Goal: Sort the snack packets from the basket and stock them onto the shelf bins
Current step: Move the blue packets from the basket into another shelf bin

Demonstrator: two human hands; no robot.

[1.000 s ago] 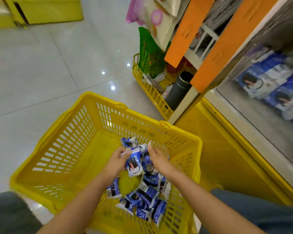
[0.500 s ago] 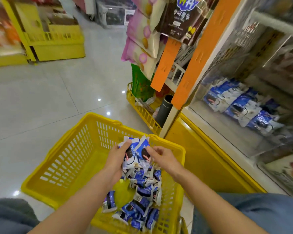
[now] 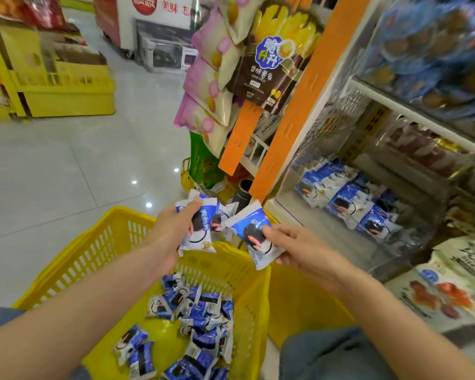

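Shelf bin (image 3: 327, 237) at right, stocked packets (image 3: 346, 198) heaped toward its back. Yellow basket (image 3: 93, 250) below, loose packets (image 3: 198, 311) on its floor. Both forearms reach forward above the basket's far rim. Left hand (image 3: 173, 229), fingers curled, grips a bunch of packets (image 3: 200, 231). Right hand (image 3: 299, 250) pinches a single packet (image 3: 251, 231), thumb on top, just beside the bunch, outside the bin.
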